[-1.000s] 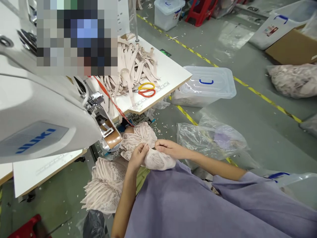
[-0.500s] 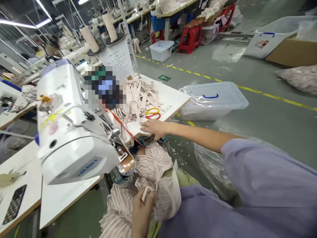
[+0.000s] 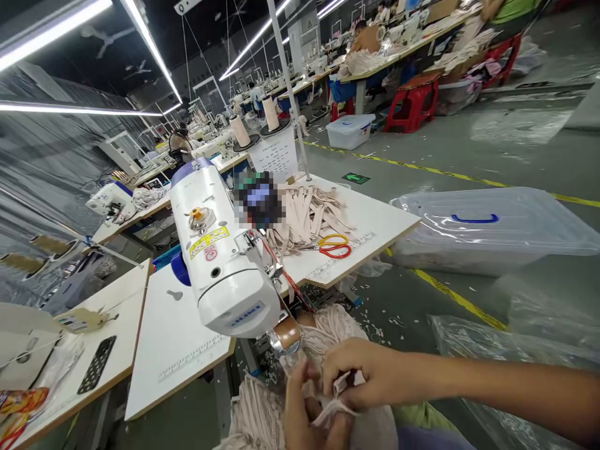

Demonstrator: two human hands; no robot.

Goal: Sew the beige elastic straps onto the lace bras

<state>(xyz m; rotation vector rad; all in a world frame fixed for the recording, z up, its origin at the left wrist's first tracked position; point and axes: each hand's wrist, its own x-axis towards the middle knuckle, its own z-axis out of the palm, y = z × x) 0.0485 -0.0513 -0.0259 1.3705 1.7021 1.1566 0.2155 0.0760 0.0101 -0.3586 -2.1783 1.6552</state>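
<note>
Low in front of me, below the sewing machine's arm, lies a beige lace bra (image 3: 340,322). My left hand (image 3: 307,409) is closed on its edge from the left. My right hand (image 3: 370,375) pinches the fabric from the other side, close to the left fingertips. A thin light strip shows between the hands; its details are partly hidden by the fingers. The white sewing machine (image 3: 229,275) stands just beyond, its curved brown-and-metal end (image 3: 287,331) near my left hand. More gathered beige lace (image 3: 255,406) hangs at the lower left.
On the white table (image 3: 375,215) lie beige strips (image 3: 312,212) and yellow-red scissors (image 3: 335,245). A phone (image 3: 97,364) rests on the left table. A lidded clear bin (image 3: 497,219) and plastic sheeting (image 3: 492,356) are on the floor at right. Red stools (image 3: 412,103) stand farther back.
My right hand has left the table edge near the scissors and come to the bra beside my left hand. The view has tilted up and turned left.
</note>
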